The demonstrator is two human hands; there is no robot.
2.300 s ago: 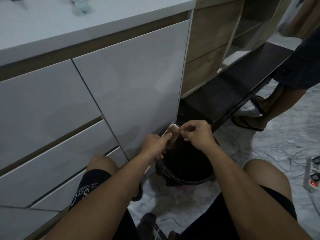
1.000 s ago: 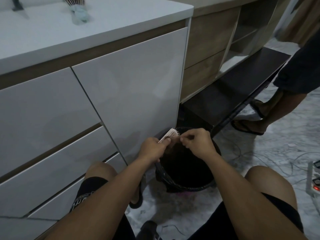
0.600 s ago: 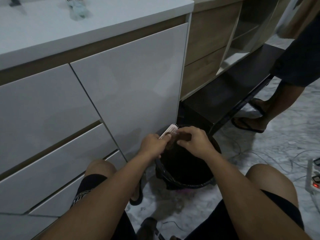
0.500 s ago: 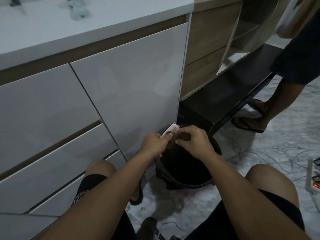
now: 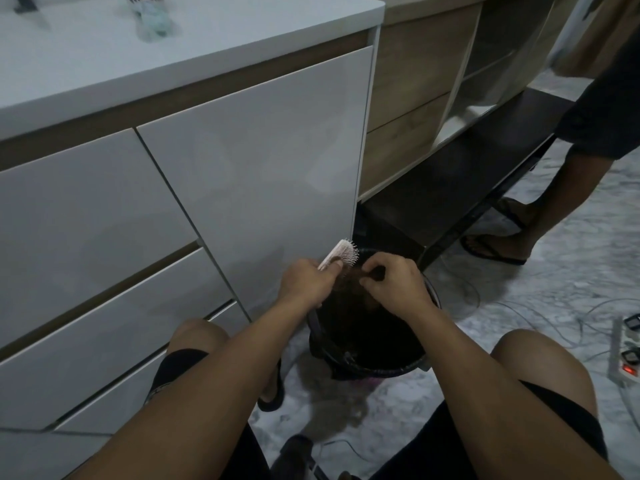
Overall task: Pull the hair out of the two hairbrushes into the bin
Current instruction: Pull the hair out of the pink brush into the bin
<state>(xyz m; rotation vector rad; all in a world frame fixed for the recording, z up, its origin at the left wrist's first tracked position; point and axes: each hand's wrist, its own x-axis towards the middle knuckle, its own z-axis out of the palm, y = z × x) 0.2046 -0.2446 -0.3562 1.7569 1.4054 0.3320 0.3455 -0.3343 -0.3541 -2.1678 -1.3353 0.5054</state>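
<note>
My left hand (image 5: 306, 280) grips a white hairbrush (image 5: 341, 252) over a black bin (image 5: 394, 367) that stands on the floor between my knees. The brush's head points up and right, bristles facing right. My right hand (image 5: 393, 284) pinches a clump of brown hair (image 5: 349, 284) that hangs from the bristles down towards the bin's mouth. A second hairbrush (image 5: 147, 10) with a pale green handle lies on the white counter at the top left, partly cut off by the frame's edge.
White drawer fronts (image 5: 242, 168) rise right behind the bin. A dark low bench (image 5: 460, 174) runs to the right. Another person's legs in sandals (image 5: 502, 237) stand at the right. Cables and a power strip (image 5: 627, 355) lie on the marble floor.
My right hand has shifted a little to the right, away from the brush, drawing the hair clump out from the bristles. The left hand keeps the brush in the same place.
</note>
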